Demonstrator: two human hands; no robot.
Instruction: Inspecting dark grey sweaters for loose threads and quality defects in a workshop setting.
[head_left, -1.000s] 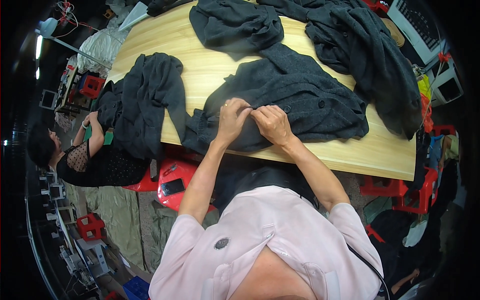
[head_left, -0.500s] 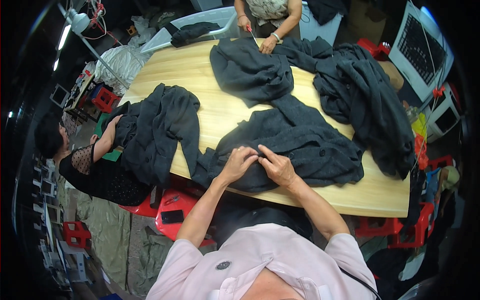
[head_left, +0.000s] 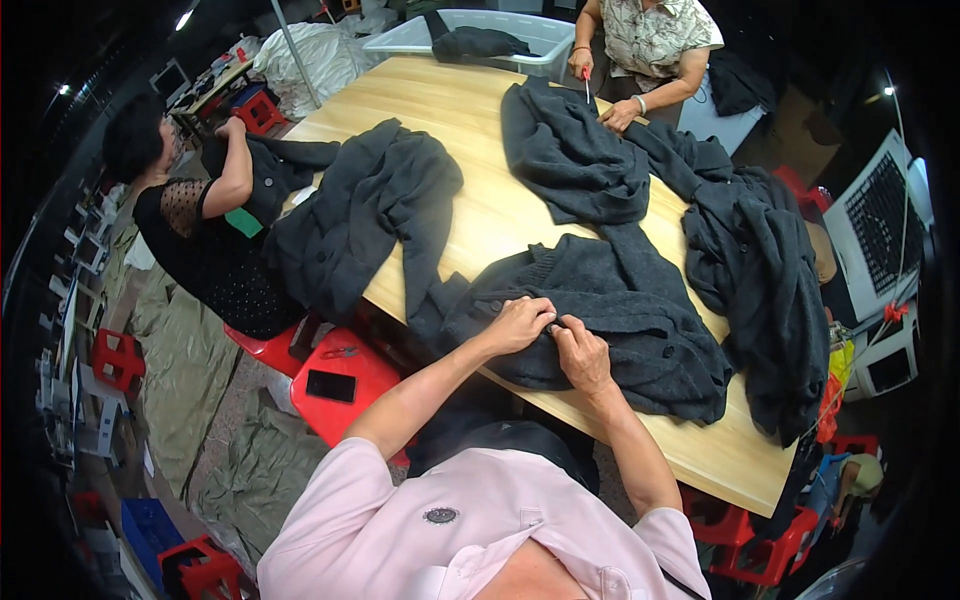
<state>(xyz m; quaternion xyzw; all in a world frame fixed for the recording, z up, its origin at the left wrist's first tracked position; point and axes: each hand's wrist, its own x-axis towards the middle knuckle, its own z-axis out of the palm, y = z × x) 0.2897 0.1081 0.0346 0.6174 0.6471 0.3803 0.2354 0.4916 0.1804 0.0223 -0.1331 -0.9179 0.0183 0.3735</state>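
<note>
A dark grey knitted cardigan [head_left: 640, 375] with round buttons lies bunched at the near edge of the wooden table. Over its front band, my left hand [head_left: 520, 326] and my right hand [head_left: 583, 356] are close together, with fingers curled. Both pinch the cloth along the button edge; the fingertips meet around a small dark spot, perhaps a button, too small to make out. One button shows to the right of my right hand. The ribbed part of the cardigan rises behind my hands.
More dark garments [head_left: 365, 190] [head_left: 575, 150] [head_left: 755, 270] cover much of the table [head_left: 470, 190]. At the left a co-worker handles one; across the table another holds red-handled scissors [head_left: 587, 80]. A white bin [head_left: 545, 35] stands behind. A phone [head_left: 331, 386] lies on a red stool [head_left: 350, 410].
The view has swung, so the table appears farther right. My fingers have closed more tightly on the cardigan's edge. The left co-worker has raised a hand and lifted part of a garment.
</note>
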